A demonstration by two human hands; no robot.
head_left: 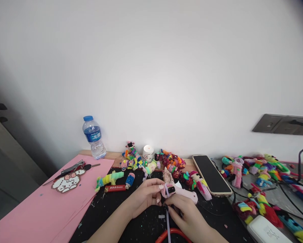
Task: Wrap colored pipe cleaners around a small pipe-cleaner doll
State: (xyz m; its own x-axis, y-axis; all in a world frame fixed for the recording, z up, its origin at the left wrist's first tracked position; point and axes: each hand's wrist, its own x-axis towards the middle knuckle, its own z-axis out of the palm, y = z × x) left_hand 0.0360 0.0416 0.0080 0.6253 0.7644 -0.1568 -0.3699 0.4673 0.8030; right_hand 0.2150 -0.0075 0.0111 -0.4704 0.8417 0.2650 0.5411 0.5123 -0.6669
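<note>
Close together over the black mat (103,216), my two hands work on one small pink and black pipe-cleaner piece (168,190). My left hand (147,195) pinches its left side between thumb and fingers. From the right, my right hand (188,212) closes on its lower part, its fingertips partly hidden. A thin lilac strip (168,224) hangs from between the hands toward the front edge. Just behind my right hand lies a pale pink rounded object (186,194), partly covered. Below the hands shows a curved red handle (171,232).
Colourful pipe-cleaner figures (151,167) line the back around a paper cup (148,153). A phone (212,175) lies right, near more figures (262,168), cables and a white power bank (266,231). Left are pink sheets (40,209), a folding knife (70,168) and a water bottle (93,136).
</note>
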